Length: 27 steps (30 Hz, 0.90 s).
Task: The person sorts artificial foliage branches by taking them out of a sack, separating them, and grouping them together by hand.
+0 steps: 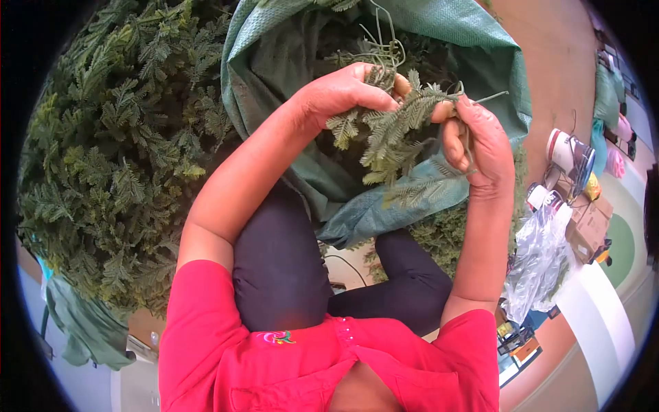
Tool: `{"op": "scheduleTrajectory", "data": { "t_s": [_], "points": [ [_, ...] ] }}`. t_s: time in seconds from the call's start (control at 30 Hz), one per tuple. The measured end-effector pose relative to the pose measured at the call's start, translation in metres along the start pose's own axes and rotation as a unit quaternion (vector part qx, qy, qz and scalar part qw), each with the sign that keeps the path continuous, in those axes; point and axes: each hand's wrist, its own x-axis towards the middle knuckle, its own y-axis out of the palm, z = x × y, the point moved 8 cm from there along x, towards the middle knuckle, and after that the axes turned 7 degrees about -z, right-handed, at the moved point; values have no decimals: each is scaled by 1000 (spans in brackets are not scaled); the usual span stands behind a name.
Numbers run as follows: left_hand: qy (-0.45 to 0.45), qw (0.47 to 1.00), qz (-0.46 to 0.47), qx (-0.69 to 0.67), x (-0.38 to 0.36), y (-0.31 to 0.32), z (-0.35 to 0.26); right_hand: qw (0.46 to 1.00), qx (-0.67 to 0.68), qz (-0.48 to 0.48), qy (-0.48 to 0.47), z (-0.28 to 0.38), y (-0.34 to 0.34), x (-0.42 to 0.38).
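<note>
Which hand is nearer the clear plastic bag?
Right. The right hand is left of the clear plastic bag, apart from it; the left hand is farther left, at the left side of the green sprig.

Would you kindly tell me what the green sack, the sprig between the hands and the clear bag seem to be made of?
Green sack: probably woven plastic with a slight sheen, given its fine weave.
Sprig: matte, with flat needled fronds; real plant or plastic, I cannot tell.
Clear bag: likely thin, glossy plastic film, being see-through and crinkled.
</note>
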Motion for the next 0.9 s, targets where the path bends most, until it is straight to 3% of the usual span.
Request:
{"op": "scheduleTrajectory", "data": {
  "t_s": [0.2,0.33,0.43,0.53,0.6,0.67,0.73,0.87,0.9],
  "points": [
    [-17,997,21,70,-5,-2,-9,984,164,67,34,-21,9,3],
    [25,991,-10,128,-3,-14,-14,989,131,14,68,-25,12,2],
    [3,987,-6,160,-9,-18,-26,995,59,12,78,-31,5,5],
    [13,986,-6,169,-7,-18,-18,991,76,53,93,-35,6,6],
    [11,984,28,178,-2,-14,-8,975,164,112,94,-34,12,6],
    [-11,985,47,166,0,-15,-1,968,187,142,86,-34,17,6],
    [-89,989,67,101,-2,-17,13,953,256,114,112,-38,19,6],
    [-33,995,36,89,0,-30,11,966,208,94,123,-43,15,10],
    [-33,995,36,90,0,-32,12,983,124,75,111,-43,9,10]
  ]
}}
